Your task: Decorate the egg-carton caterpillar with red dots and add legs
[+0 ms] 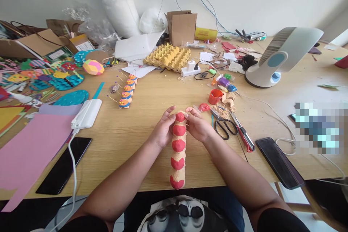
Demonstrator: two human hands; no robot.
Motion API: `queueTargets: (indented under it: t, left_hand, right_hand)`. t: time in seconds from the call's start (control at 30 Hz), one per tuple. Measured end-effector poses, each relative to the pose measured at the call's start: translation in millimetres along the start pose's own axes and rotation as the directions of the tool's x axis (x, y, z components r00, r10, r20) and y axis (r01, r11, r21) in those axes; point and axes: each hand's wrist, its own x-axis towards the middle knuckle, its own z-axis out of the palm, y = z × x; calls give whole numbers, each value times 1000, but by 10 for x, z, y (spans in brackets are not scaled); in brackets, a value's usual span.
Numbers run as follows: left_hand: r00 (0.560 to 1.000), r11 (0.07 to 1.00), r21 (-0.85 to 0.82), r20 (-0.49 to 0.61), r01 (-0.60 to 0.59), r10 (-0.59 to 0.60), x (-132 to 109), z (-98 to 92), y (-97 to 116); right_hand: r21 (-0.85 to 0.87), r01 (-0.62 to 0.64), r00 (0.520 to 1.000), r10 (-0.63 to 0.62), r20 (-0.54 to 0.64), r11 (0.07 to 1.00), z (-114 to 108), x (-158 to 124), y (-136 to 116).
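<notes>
A long bumpy strip (pixel 178 154), apparently egg carton covered in tan clay with red patches on its humps, points from the table's middle toward my body. My left hand (pixel 165 127) grips its far end from the left, thumb near the top red patch. From the right, my right hand (pixel 198 125) pinches the same end with thumb and fingers. What the fingertips do behind the strip is hidden. Beyond my left hand stands a finished-looking caterpillar figure (pixel 127 92) in orange and blue, with thin sticks poking out to its left.
Near my right forearm lie black-handled scissors (pixel 224 125), a red utility knife (pixel 243 134), a red cup (pixel 215 96) and a phone (pixel 280 161). A white fan (pixel 280 58) stands at right. Yellow egg trays (pixel 168 57) sit at the back; a white power bank (pixel 87 113) rests left.
</notes>
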Motion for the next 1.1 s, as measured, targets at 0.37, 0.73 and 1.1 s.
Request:
queueTargets:
  t: [0.37, 0.73, 1.1]
  left_hand:
    - [999, 996, 65, -6, -52, 53, -13, 7, -16]
    - [998, 995, 80, -16, -67, 68, -9, 7, -32]
    - [998, 996, 77, -41, -46, 49, 6, 7, -31]
  right_hand:
    - [-96, 53, 998, -56, -34, 994, 57, -14, -5]
    - [-87, 34, 999, -36, -22, 996, 66, -34, -2]
    - [-25, 48, 996, -46, 72, 999, 24, 1, 35]
